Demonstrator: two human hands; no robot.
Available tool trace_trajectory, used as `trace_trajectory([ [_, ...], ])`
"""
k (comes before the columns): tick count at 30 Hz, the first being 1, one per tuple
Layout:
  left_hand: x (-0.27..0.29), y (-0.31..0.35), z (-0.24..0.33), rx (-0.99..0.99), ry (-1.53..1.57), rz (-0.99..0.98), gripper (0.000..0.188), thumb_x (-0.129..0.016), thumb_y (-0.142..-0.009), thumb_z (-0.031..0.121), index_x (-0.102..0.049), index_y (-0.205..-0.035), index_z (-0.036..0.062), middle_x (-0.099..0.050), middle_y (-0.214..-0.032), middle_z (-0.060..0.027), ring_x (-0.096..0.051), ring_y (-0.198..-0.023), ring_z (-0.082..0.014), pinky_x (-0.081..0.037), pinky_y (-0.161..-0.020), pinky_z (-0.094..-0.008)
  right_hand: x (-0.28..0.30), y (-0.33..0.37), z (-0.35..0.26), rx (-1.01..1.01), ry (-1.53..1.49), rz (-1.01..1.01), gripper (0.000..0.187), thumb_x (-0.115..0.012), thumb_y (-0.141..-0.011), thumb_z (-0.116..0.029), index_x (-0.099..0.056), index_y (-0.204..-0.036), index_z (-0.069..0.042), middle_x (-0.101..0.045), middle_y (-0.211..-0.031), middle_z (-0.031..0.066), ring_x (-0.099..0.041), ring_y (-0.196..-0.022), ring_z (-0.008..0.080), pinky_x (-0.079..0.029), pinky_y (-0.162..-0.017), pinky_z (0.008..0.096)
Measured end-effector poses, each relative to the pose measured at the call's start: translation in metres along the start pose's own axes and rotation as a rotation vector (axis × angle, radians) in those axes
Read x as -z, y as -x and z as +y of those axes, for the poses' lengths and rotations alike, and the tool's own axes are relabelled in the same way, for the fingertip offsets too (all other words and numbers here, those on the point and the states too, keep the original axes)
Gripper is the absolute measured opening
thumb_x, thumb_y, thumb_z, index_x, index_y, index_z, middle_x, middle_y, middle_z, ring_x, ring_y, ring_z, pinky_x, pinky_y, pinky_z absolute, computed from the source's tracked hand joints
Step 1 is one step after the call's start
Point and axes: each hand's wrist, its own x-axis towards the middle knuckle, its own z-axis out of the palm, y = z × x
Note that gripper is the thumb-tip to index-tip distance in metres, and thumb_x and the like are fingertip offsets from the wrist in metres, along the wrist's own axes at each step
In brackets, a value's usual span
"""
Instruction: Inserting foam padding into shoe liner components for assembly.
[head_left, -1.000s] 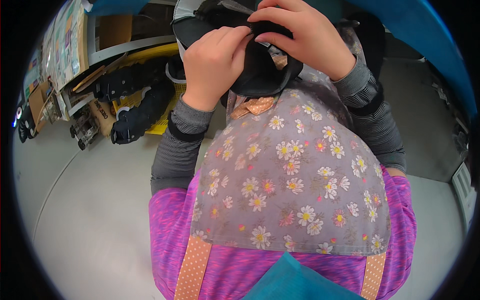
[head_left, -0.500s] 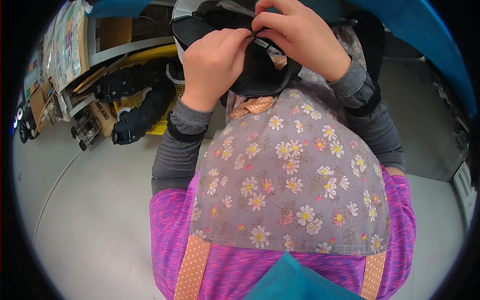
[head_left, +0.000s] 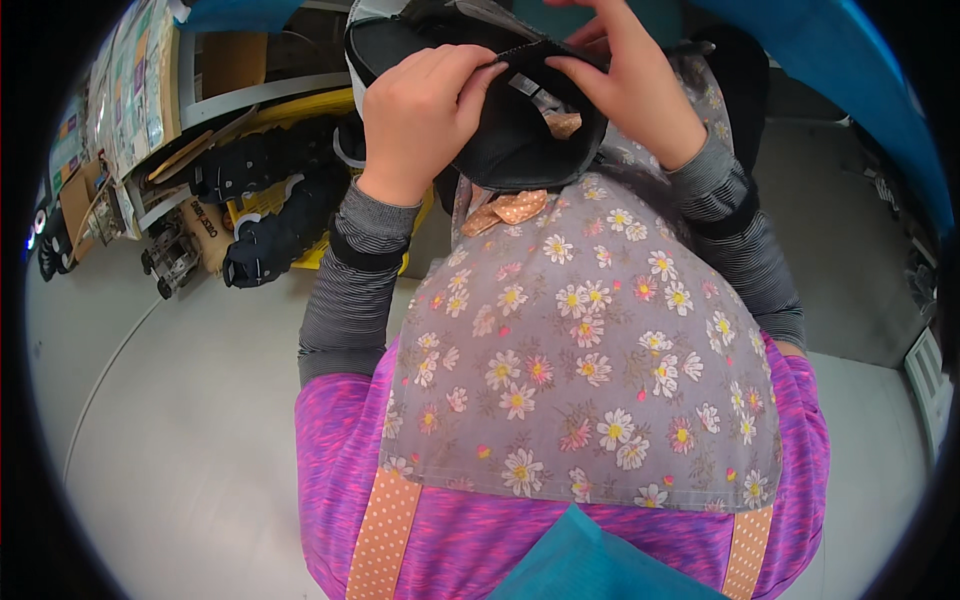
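A black fabric piece [head_left: 528,150] with a wide, hollow opening sits over my lap at the top of the view; a pale tag shows inside it. My left hand [head_left: 425,115] pinches its upper edge between thumb and fingers. On the other side of the same edge is my right hand [head_left: 635,85], its thumb in front of the fabric and some fingers behind. One right finger reaches up toward the frame's top. What kind of article the black piece is, I cannot tell.
My flowered apron [head_left: 590,370] covers my lap, with a dotted bow [head_left: 515,208] under the black piece. To the left, several dark padded pieces [head_left: 270,235] lie in and against a yellow crate [head_left: 320,250], near a shelf. A blue cloth [head_left: 850,80] hangs at upper right.
My hands have drawn apart along the black edge, the right one shifting slightly right and opening its fingers. More of the edge between them shows now.
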Motion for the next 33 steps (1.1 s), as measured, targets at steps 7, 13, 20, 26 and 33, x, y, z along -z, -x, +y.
trace_trajectory([
  [7,-0.010,-0.010,-0.010,-0.110,-0.020,0.118,0.011,-0.075,-0.077,0.010,-0.068,-0.086,0.0087,-0.068,-0.079,-0.0030,-0.065,-0.072,-0.0221,-0.051,-0.062,-0.0315,0.007,-0.003,0.001,-0.494,-0.320,-0.300,0.041,-0.055,-0.087,0.006,-0.056,-0.129,0.004,-0.068,-0.113,0.0189,-0.064,-0.105,0.0193,-0.049,-0.091,0.0305],
  [13,-0.006,-0.018,-0.015,-0.186,0.005,0.102,0.017,-0.078,-0.075,0.004,-0.070,-0.091,0.0058,-0.070,-0.084,-0.0077,-0.066,-0.076,-0.0245,-0.052,-0.067,-0.0305,0.011,-0.008,0.000,-0.473,-0.374,-0.323,0.042,-0.053,-0.087,0.008,-0.057,-0.129,0.002,-0.068,-0.114,0.0170,-0.063,-0.105,0.0183,-0.049,-0.091,0.0303],
  [20,-0.009,-0.019,-0.014,-0.251,-0.002,0.157,0.014,-0.077,-0.075,0.013,-0.069,-0.085,0.0083,-0.068,-0.080,-0.0036,-0.064,-0.074,-0.0227,-0.050,-0.065,-0.0330,0.013,-0.005,0.008,-0.404,-0.327,-0.332,0.042,-0.053,-0.088,0.008,-0.057,-0.129,0.001,-0.068,-0.115,0.0176,-0.063,-0.104,0.0189,-0.048,-0.092,0.0305],
  [26,-0.004,-0.024,-0.001,-0.078,0.025,0.125,0.015,-0.078,-0.075,0.004,-0.071,-0.088,0.0060,-0.068,-0.081,-0.0054,-0.064,-0.074,-0.0216,-0.051,-0.066,-0.0296,0.015,-0.009,0.002,-0.433,-0.312,-0.363,0.040,-0.053,-0.087,0.007,-0.059,-0.127,0.001,-0.068,-0.115,0.0189,-0.063,-0.104,0.0203,-0.048,-0.092,0.0308],
  [33,-0.002,-0.027,0.007,0.044,-0.058,0.108,0.017,-0.081,-0.075,0.014,-0.070,-0.085,0.0062,-0.066,-0.077,-0.0054,-0.063,-0.070,-0.0217,-0.049,-0.063,-0.0295,0.002,0.002,0.022,-0.054,-0.108,-0.131,0.022,-0.063,-0.092,-0.011,-0.067,-0.113,-0.004,-0.072,-0.095,0.0113,-0.069,-0.082,0.0274,-0.055,-0.075,0.0302],
])
